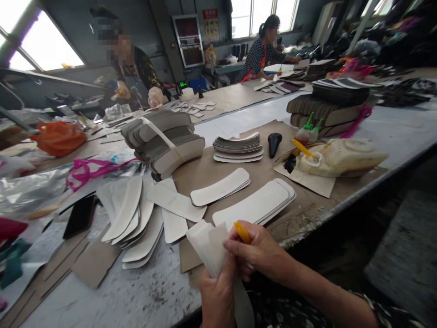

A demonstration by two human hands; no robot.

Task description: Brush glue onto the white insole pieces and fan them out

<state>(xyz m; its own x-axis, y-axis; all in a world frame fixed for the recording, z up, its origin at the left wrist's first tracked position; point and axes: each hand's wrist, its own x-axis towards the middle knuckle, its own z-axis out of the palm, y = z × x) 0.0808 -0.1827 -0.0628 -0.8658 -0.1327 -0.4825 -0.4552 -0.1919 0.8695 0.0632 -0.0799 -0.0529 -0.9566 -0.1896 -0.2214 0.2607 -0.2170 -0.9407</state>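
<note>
My left hand [218, 291] is closed around a pale curved piece [205, 248], holding it upright at the table's front edge. My right hand [261, 250] is closed on a yellow-handled tool [243, 232]; its other end is hidden by the fingers. The fingertips of my right hand meet the pale piece beside my left thumb. Just beyond lie stacked white curved strips [254, 202] and a shorter pair of strips [221, 187]. More white strips [128, 209] are fanned out to the left.
A tied stack of grey curved pieces [180, 155], a neat strip stack [238, 148] and a black tapered object [274, 143] stand farther back. At right lies a cut plastic jug [355, 157] with a yellow handle in it. A phone [80, 216] lies left. Two people work across the table.
</note>
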